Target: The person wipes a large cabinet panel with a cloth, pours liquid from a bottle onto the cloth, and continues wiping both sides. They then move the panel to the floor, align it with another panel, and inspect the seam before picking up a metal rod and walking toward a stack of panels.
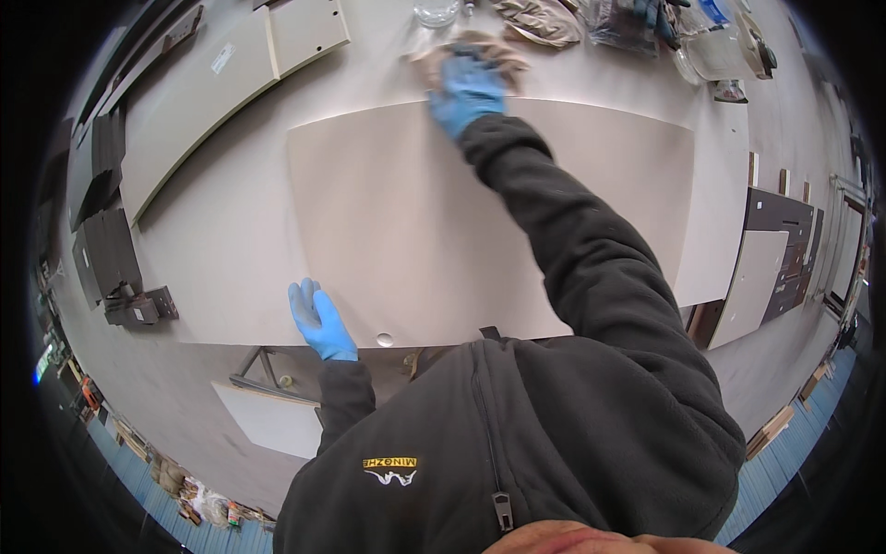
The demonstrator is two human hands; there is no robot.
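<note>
A: Which containers are there?
B: A clear bowl (436, 12) and a clear jar (715, 55), beyond the panel (415, 231); their contents I cannot tell.
A: Around?
B: At left, a long board (198, 111). The right forearm (577, 222) covers part of the panel.
A: Panel and hands?
B: It lies on the table (212, 277), long axis left-right. The left hand (319, 320), loosely open, holds nothing; the right hand (468, 94) is on a cloth (509, 63), its grip too blurred to tell.

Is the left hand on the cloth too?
No, the left hand is by the near left corner of the pale panel, well apart from the cloth under the right hand.
</note>
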